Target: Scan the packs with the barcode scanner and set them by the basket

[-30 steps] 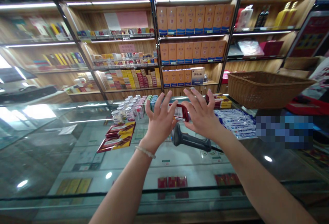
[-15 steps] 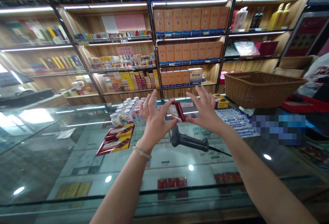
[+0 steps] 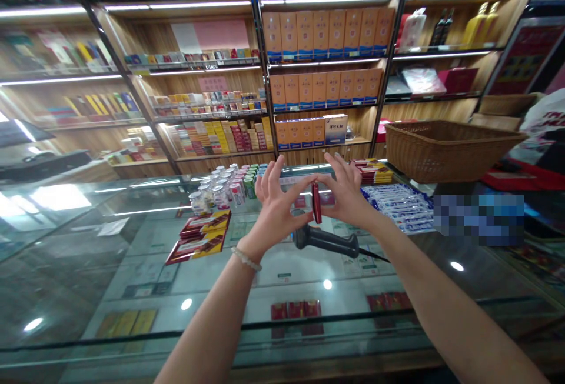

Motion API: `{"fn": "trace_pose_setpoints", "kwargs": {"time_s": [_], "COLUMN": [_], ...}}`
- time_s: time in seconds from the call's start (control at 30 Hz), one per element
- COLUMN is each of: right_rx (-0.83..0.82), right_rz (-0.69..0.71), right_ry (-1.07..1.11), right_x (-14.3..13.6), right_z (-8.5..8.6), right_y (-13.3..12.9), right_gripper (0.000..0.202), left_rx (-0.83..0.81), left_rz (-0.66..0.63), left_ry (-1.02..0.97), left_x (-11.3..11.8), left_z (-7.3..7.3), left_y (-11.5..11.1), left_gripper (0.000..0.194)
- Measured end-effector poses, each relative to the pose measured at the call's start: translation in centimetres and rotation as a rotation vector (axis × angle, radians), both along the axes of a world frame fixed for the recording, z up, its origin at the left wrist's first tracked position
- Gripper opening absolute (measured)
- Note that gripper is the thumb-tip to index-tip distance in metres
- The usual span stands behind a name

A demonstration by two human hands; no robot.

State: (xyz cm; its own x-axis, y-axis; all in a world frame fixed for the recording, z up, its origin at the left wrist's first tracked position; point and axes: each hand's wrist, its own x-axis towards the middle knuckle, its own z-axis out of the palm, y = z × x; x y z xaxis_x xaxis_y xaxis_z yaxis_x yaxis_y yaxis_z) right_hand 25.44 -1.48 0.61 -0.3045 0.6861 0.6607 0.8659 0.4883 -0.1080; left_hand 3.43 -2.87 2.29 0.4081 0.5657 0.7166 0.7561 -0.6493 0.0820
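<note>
Dark red chocolate bars (image 3: 316,202) stand edge-on between my hands, above the glass counter; how many are stacked I cannot tell. My left hand (image 3: 277,203) pinches them from the left with thumb and forefinger, its other fingers raised. From the right, my right hand (image 3: 348,196) grips them the same way. Just below lies a black handheld barcode scanner (image 3: 329,240), its cable running right. Left of my left hand, red and yellow chocolate bars (image 3: 200,234) lie flat on the counter in overlapping rows.
Small jars and bottles (image 3: 220,187) stand in rows behind my left hand. Right of my right hand lie blue-and-white sticks (image 3: 399,206) and stacked chocolate packs (image 3: 373,171). A wicker basket (image 3: 454,152) stands at the back right. Shelves of orange boxes (image 3: 326,90) line the wall.
My right hand has moved left and closed on the bars. The bars have turned from showing a face to edge-on and sit slightly lower and further right.
</note>
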Motion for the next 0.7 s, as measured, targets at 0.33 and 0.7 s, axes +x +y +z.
{"fn": "trace_pose_setpoints", "kwargs": {"time_s": [0.33,0.7], "right_rx": [0.148,0.246], "right_rz": [-0.142,-0.188], "right_ry": [-0.046,-0.156], "right_x": [0.5,1.0], "right_z": [1.0,-0.1], "right_y": [-0.7,0.4], "right_gripper": [0.057,0.052], "left_rx": [0.038,0.177], "left_rz": [0.085,0.136], "left_ry": [-0.073,0.084], "left_x": [-2.4,-3.5], "left_z": [0.3,0.5], "left_y": [1.5,1.9], "left_gripper": [0.098,0.085]}}
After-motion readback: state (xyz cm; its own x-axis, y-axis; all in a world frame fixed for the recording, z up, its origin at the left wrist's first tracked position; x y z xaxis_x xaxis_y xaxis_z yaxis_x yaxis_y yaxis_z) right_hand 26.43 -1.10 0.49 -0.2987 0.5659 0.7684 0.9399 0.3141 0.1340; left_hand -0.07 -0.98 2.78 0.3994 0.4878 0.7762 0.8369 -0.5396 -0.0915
